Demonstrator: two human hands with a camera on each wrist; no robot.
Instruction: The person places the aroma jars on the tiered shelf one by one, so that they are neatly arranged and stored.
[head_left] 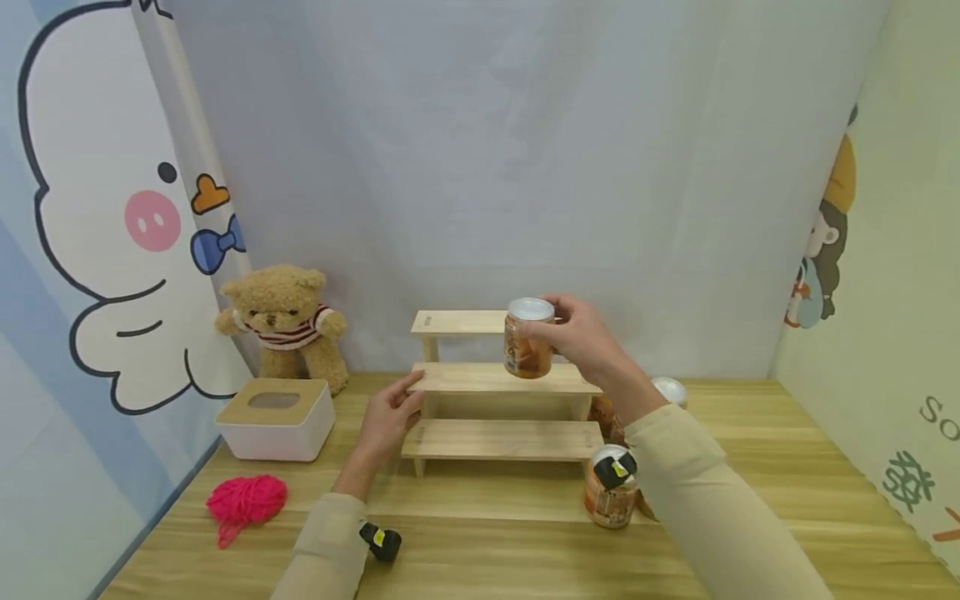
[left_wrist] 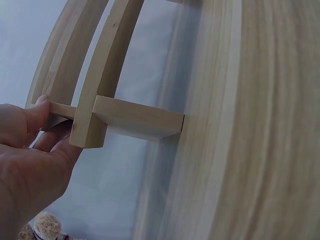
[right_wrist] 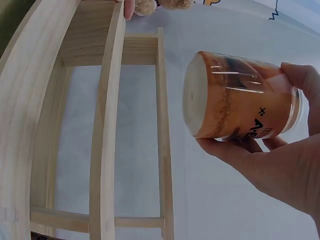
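Note:
My right hand (head_left: 583,335) holds an orange-brown can (head_left: 528,348) with a silvery lid, in front of the upper part of a three-tier wooden shelf (head_left: 480,377). In the right wrist view, thumb and fingers wrap round the can (right_wrist: 245,97), and its pale base faces the shelf. My left hand (head_left: 386,419) is at the left end of the middle tier. The left wrist view shows its thumb and fingers gripping the wooden end piece (left_wrist: 62,110) there. Another can (head_left: 609,500) stands at the shelf's lower right corner, partly covered by my right wrist camera.
More cans (head_left: 670,390) stand right of the shelf, half hidden by my right forearm. At the left are a tissue box (head_left: 277,433) with a wooden lid, a teddy bear (head_left: 281,321) in a striped top and a bundle of pink yarn (head_left: 247,500). A pale curtain (head_left: 480,167) hangs behind.

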